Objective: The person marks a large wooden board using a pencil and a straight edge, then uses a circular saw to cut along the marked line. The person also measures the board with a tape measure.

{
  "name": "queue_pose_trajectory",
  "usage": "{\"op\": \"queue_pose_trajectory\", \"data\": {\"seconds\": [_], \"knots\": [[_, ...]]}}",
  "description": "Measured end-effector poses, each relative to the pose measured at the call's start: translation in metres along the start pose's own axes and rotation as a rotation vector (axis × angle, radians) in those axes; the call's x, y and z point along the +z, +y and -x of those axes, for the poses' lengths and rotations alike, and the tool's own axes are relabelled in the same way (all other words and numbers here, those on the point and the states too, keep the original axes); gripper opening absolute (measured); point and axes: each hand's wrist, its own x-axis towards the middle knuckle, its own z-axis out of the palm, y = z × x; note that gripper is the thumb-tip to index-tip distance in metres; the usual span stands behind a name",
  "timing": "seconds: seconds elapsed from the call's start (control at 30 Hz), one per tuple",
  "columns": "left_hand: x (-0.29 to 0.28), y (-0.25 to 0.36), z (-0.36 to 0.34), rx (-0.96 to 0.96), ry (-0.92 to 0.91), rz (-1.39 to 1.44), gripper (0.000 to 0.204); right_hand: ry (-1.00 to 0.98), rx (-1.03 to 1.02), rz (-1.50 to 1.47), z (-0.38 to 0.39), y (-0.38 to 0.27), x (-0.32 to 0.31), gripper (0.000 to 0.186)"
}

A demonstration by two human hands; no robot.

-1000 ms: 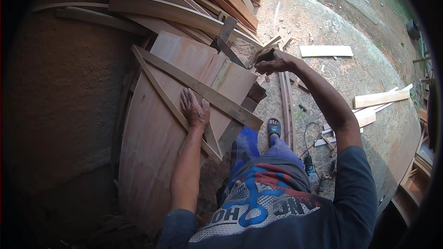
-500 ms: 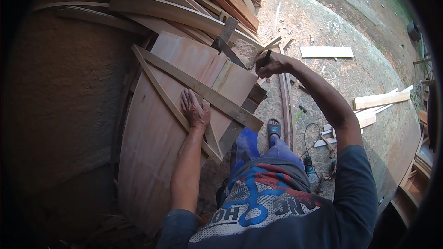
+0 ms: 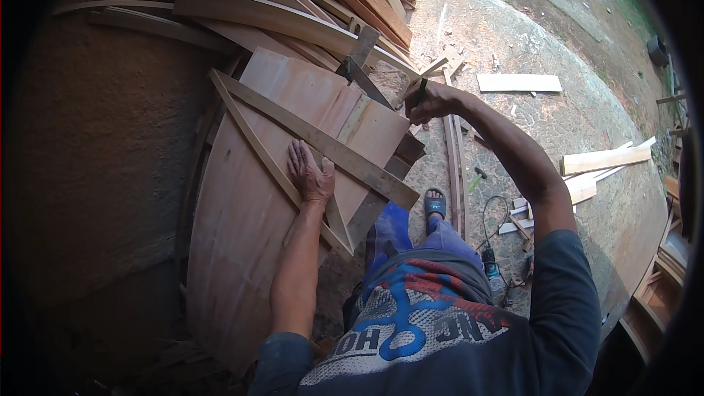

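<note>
Grip of right hand (image 3: 434, 103) is clamped on a slim dark tool (image 3: 422, 90), by the right corner of a wooden panel (image 3: 229, 227) (contact cannot be told). Left hand (image 3: 312, 177), unclenched, rests flat across a triangular wooden frame (image 3: 359, 166) atop the panel. Curved boards (image 3: 249, 12) lie far left.

Concrete floor's (image 3: 609, 227) pretty littered here: green hammer (image 3: 477, 178), corded power tool (image 3: 492, 265), a white board (image 3: 519, 83), long strips (image 3: 452, 169), some pale offcuts (image 3: 607, 157). The wide wooden panel (image 3: 238, 249) has a wooden triangle (image 3: 323, 144) lying across it.
</note>
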Motion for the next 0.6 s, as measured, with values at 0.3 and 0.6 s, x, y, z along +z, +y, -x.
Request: {"op": "queue_pose_trajectory", "data": {"seconds": [0.3, 0.6], "knots": [[0.000, 0.000, 0.000, 0.000, 0.002, 0.001, 0.080, 0.070, -0.007, -0.085, 0.004, -0.002, 0.007, 0.012], [0.001, 0.001, -0.001, 0.000, -0.006, 0.007, 0.080, 0.087, -0.017, -0.079, 0.004, 0.005, 0.009, 0.011]]}}
